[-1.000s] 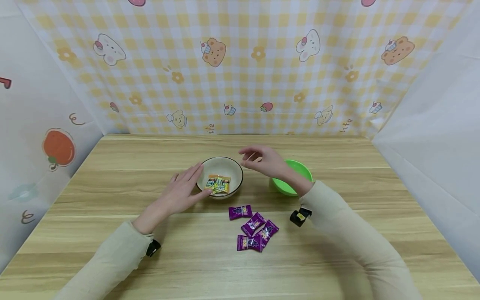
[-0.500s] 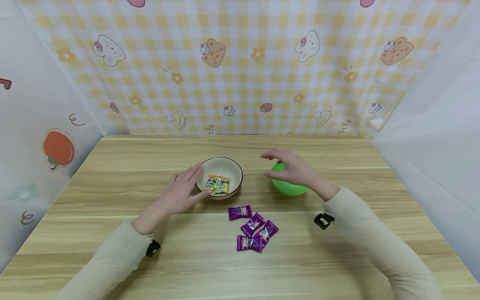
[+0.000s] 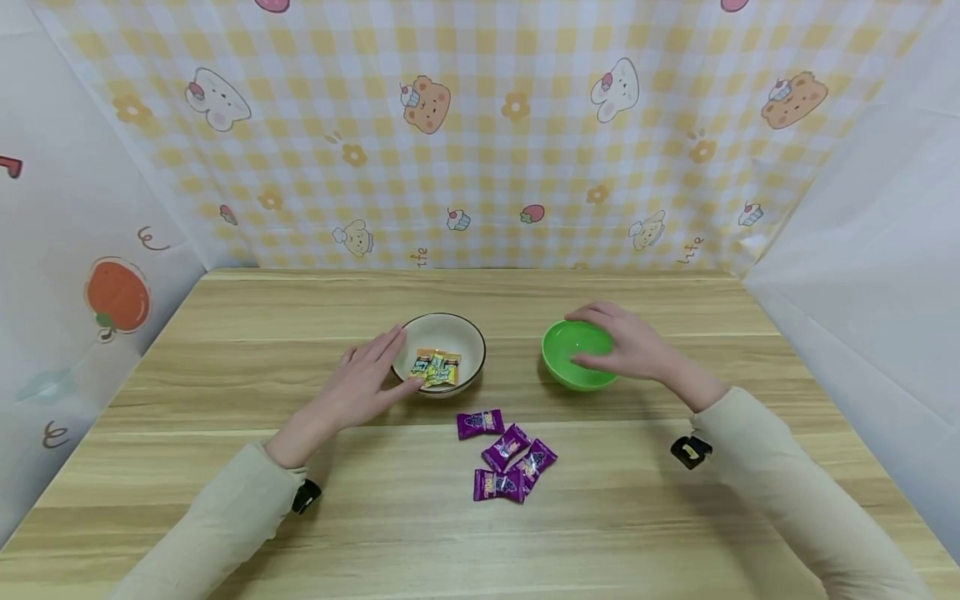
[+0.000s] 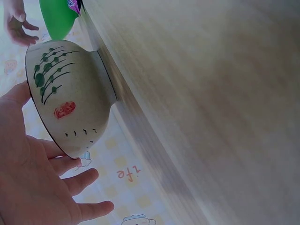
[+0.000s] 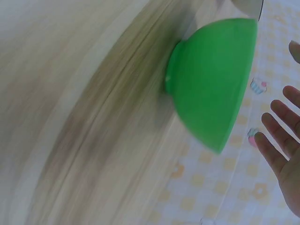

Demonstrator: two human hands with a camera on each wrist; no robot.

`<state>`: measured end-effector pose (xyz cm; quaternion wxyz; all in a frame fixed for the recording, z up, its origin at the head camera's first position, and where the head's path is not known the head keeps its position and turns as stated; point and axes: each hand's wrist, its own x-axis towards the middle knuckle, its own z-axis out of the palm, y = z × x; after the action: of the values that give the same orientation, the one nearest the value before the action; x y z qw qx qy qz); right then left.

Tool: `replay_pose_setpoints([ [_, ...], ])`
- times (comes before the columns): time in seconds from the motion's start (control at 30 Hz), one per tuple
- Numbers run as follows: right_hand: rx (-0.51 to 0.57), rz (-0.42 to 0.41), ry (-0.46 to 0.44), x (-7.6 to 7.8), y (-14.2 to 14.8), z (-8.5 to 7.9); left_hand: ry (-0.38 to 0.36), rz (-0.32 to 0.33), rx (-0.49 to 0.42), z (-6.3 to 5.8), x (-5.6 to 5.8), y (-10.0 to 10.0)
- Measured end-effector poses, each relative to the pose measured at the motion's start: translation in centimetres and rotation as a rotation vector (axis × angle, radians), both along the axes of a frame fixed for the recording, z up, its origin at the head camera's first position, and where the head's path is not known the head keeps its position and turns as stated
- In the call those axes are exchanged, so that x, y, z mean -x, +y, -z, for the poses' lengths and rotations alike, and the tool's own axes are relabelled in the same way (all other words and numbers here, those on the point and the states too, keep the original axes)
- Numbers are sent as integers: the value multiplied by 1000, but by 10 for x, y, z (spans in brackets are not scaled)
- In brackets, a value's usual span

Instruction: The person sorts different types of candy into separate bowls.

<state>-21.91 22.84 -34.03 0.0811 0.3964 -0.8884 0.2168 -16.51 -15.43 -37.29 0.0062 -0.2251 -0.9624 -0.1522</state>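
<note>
My left hand rests at the left side of a cream bowl, fingers spread along its dark rim. The left wrist view shows leaf and red marks on this bowl's outer wall, with the fingers fairly straight. Inside lie several small yellow and orange candy packets. Over the right side of a green bowl hovers my right hand, its fingers loosely spread and holding nothing. In the right wrist view the fingers stand apart from the green bowl's rim.
Several purple wrapped candies with grape pictures lie on the wooden table, in front of and between the bowls. A yellow checked cloth hangs behind the table's back edge. White sheets flank both sides.
My right hand has moved right, from beside the cream bowl's rim to above the green bowl, uncovering most of it. My left hand and the candies have stayed put.
</note>
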Motion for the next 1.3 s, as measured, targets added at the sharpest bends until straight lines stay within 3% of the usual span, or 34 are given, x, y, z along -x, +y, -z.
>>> replay_pose_setpoints([
  [0.17,-24,20,5,-3,16,2,3,0,2,0,0,0],
  [0.5,-140,109,-143,-8,32,10,65,20,-32,-1,-2,1],
  [0.7,-153,138,-213,-9,34,15,171,57,-89,0,-1,3],
  [0.87,-146,133,-241,-8,34,19,336,124,-242,-7,-6,13],
  [0.93,-145,132,-246,-8,35,20,363,165,-312,-12,-11,20],
  [1.03,-144,136,-247,-8,35,21,243,215,-409,-18,-23,34],
  [1.2,-139,132,-245,-8,35,21,-185,219,-512,-20,-42,54],
  [1.3,-136,129,-247,-8,34,20,-372,232,-537,-17,-48,61],
])
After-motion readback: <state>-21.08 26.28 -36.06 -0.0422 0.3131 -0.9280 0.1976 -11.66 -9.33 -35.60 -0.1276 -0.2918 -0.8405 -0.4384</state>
